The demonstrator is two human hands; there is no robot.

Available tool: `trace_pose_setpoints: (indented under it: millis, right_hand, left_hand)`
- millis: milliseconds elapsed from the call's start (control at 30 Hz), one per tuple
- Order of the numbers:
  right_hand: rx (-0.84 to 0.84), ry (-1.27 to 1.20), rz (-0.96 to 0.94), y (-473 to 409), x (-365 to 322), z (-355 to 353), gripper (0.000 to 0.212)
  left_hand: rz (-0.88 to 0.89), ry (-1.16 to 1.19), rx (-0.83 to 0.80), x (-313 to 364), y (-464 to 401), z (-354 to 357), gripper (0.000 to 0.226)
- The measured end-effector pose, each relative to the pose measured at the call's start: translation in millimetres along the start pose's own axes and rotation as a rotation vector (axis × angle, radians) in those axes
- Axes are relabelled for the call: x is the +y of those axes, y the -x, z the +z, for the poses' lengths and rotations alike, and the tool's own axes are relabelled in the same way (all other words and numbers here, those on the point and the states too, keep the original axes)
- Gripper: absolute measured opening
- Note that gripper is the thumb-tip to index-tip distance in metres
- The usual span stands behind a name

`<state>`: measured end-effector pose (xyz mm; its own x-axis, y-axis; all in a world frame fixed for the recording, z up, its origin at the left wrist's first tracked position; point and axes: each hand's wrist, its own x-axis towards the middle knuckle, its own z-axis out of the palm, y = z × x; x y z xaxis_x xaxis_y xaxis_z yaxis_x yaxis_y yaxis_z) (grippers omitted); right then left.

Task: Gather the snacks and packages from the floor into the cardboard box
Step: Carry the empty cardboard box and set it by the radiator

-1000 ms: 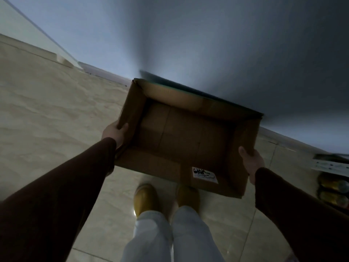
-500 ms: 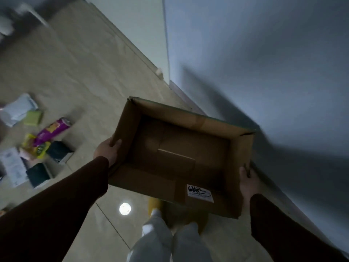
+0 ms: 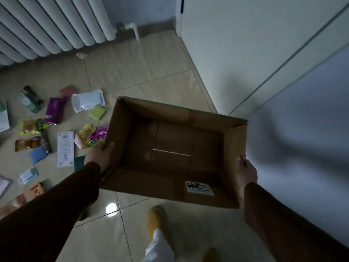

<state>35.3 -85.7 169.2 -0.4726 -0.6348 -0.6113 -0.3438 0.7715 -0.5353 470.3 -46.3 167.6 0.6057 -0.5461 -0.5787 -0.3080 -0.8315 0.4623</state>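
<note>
I carry an open, empty cardboard box (image 3: 143, 184) above the tiled floor. My left hand (image 3: 100, 156) grips its left wall and my right hand (image 3: 245, 173) grips its right wall. Several snacks and packages lie scattered on the floor to the left: a white pouch (image 3: 87, 100), a purple pack (image 3: 54, 110), a light green packet (image 3: 97, 111), a yellow snack bag (image 3: 30, 126), a white paper slip (image 3: 65, 148) and a blue packet (image 3: 38, 154). Some of them are hidden behind my left sleeve.
A white ribbed radiator (image 3: 47, 25) with a pipe stands along the far wall at upper left. A white door or cabinet front (image 3: 245, 44) rises on the right. My yellow slippers (image 3: 155, 220) stand on the glossy tiles below the box.
My view has swung left from the bare wall toward the floor. The scattered packages and the radiator have come into sight. Both hands still hold the box.
</note>
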Motion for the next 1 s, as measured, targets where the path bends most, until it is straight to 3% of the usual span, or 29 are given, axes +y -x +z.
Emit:
trace_pose_setpoints:
  millis: [167, 467, 1000]
  right_hand:
    - [-0.092, 0.055, -0.118, -23, -93, 51, 0.047]
    - [-0.242, 0.169, -0.220, -109, -250, 124, 0.050]
    - [-0.271, 0.282, -0.295, -219, -493, 286, 0.056]
  left_hand:
    - [-0.060, 0.033, 0.036, 6, -57, -50, 0.061]
    - [-0.165, 0.131, 0.102, 75, -143, -76, 0.050]
    - [-0.221, 0.209, 0.123, 179, -349, -124, 0.043]
